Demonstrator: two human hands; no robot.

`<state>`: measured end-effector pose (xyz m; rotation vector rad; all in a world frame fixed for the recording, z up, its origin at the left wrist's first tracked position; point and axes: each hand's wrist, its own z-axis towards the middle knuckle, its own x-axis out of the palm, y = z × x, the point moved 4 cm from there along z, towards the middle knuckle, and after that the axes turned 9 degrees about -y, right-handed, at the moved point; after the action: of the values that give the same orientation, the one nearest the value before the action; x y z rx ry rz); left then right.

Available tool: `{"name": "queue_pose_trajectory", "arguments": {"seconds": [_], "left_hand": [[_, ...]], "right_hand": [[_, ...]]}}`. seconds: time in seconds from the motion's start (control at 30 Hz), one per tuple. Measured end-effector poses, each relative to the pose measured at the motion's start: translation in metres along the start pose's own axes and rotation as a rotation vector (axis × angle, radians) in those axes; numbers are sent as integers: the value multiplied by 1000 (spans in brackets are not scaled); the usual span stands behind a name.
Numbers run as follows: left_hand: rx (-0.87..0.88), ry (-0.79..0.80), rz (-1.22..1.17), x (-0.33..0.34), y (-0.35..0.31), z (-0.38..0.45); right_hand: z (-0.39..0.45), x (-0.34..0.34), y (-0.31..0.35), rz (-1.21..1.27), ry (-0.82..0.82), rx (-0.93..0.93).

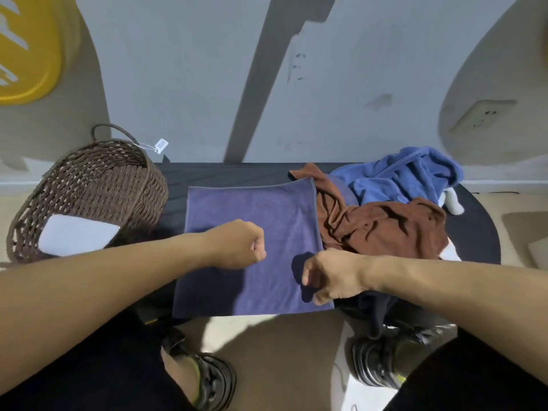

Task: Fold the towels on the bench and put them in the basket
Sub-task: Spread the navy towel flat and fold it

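Note:
A purple towel (261,221) lies flat and spread on the dark bench (225,173), its front edge hanging over the near side. My left hand (237,244) is a fist over the towel's left-middle, holding nothing. My right hand (326,277) hovers with curled fingers over the towel's right edge near the front corner; no cloth is lifted in it. A crumpled brown towel (382,226) and a crumpled blue towel (406,173) are heaped on the bench's right part. The brown wicker basket (98,179) stands at the left end with a folded white towel (77,235) inside.
A wall rises right behind the bench. A small white object (452,203) lies at the bench's right end behind the heap. My feet in dark sandals (213,381) stand on the floor in front of the bench.

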<state>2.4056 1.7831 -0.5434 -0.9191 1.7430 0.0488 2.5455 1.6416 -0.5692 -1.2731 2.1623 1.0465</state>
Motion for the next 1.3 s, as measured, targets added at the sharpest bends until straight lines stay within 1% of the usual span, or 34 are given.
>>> {"name": "queue_pose_trajectory", "arguments": {"seconds": [0.1,0.17,0.2,0.23,0.33,0.5,0.57,0.6,0.7,0.8,0.9,0.97,1.03,1.1,1.13,1.2,1.27,1.3], "left_hand": [[53,161,14,49,-21,-16],[147,303,164,73,-28,-22],[201,347,247,79,-29,-22],[238,356,287,81,-29,-21],[230,345,230,82,-25,-14],[201,366,194,85,-22,-7],[189,371,165,84,-20,-5],[185,374,157,84,-20,-4],[177,385,162,85,-19,-5],[155,357,169,88,-17,-6],[67,244,-22,90,-11,-5],[29,141,-119,87,-7,-2],[0,56,-178,80,-1,3],[-20,28,-210,75,6,8],[-25,34,-220,74,8,9],[-22,48,-231,73,10,11],[-4,44,-253,72,10,12],[8,37,-264,70,10,13]], "right_hand": [[-10,25,-13,-21,-52,-24],[-11,34,-17,-56,-122,-53],[-9,36,-17,-62,-158,-61],[-8,37,-17,-66,-181,-69],[-7,43,-15,-119,-187,-101],[-9,55,-13,-364,-240,-146],[-7,55,-10,-415,-253,-151],[-5,52,-8,-399,-253,-152],[1,31,0,-251,-272,-138],[10,11,-1,-180,-223,-36],[14,-3,-8,-80,-204,54],[15,-10,-10,19,-252,88],[18,-16,-10,107,-334,90],[19,-19,-9,183,-363,74],[18,-18,-7,188,-345,51],[18,-15,-3,77,-309,-16],[21,-11,0,-58,-342,-71],[22,-10,2,-57,-379,-82]]}}
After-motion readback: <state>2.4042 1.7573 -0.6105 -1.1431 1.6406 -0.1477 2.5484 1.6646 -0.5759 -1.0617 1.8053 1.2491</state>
